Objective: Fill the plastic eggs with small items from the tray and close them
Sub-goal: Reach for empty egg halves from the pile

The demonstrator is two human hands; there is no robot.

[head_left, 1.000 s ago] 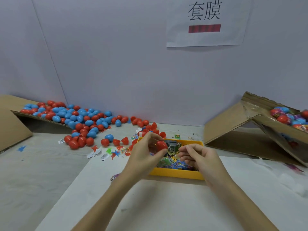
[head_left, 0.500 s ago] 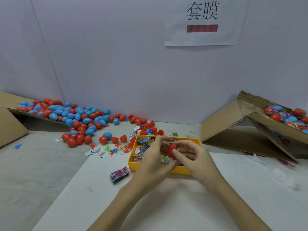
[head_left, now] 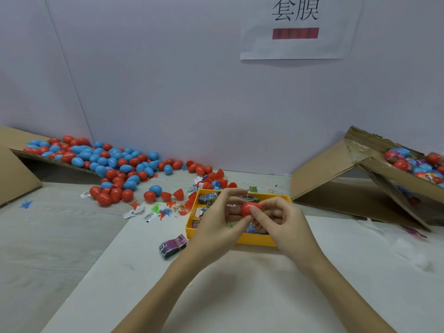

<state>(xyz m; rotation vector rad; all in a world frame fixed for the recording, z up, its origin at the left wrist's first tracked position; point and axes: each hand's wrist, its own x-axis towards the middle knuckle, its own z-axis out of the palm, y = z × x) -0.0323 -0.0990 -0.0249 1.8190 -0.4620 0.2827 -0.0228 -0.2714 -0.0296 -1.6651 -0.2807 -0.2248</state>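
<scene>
Since a second ago both hands, left hand [head_left: 216,222] and right hand [head_left: 283,222], have met over the yellow tray [head_left: 259,241], pinching one red egg [head_left: 249,209], apparently closing it

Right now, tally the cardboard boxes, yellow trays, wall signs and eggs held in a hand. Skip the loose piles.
Cardboard boxes: 2, the left box and the right box
Yellow tray: 1
Wall sign: 1
Red egg, pinched between the left hand and the right hand: 1
Total: 5
</scene>
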